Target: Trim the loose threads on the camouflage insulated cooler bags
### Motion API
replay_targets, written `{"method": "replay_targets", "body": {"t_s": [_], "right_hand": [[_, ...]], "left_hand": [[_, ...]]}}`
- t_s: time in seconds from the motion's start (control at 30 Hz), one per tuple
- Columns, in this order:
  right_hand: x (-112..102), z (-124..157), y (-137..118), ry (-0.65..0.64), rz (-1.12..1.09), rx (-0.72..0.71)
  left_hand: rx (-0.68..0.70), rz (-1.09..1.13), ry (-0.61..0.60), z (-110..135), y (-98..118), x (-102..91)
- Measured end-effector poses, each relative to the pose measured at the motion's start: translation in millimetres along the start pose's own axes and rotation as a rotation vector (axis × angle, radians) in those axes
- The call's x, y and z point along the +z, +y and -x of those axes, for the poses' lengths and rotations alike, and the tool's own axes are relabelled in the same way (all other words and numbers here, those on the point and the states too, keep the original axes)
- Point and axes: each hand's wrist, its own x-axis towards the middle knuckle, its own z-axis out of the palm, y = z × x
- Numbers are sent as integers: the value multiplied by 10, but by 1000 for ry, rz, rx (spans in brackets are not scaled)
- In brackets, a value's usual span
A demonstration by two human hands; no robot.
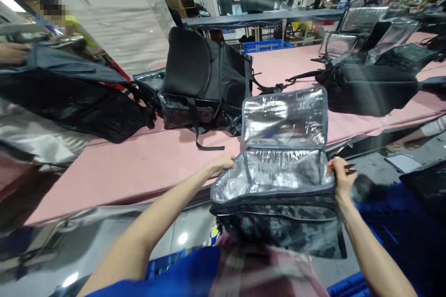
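Observation:
In front of me is an insulated cooler bag [278,225] with a dark camouflage outside and a shiny silver lining. Its lid [285,116] stands raised, so the inside shows. My left hand [225,164] pinches the rim at the bag's left side. At the right side, my right hand [342,175] is closed on the rim, and a small dark item I cannot make out pokes from its fingers. The bag hangs at the near edge of the pink-covered table [139,167], tilted toward me.
A black backpack [209,74] and a dark bag [369,83] lie on the table, straps trailing. Silver-lined bags [364,21] stack behind. Another person's hand [14,53] touches a grey-black bag [69,93] at left. Blue crates [390,222] stand at lower right.

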Motion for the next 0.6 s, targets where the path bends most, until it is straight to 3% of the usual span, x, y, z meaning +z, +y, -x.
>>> {"method": "replay_targets", "body": {"t_s": [0.1,0.2,0.27,0.33,0.4,0.5,0.6], "right_hand": [[-88,-140,-239,3,-69,-214],[-92,-266,-323,-112,-76,-436],[-46,-255,-252,-226,-52,-544],[14,-134,-89,-319,-8,-600],[59,85,117,-411,56,-613],[55,463,376,-651,210,-574],[-41,688,466,-856,550,-477]], "left_hand": [[201,73,169,342,131,-27],[495,49,556,781,300,-153],[568,-75,811,1056,286,-183],[555,-215,956,1247,100,-107],[492,-307,995,1332,-235,79],[326,-368,926,1317,-781,449],[223,-405,839,1243,-1030,703]]}}
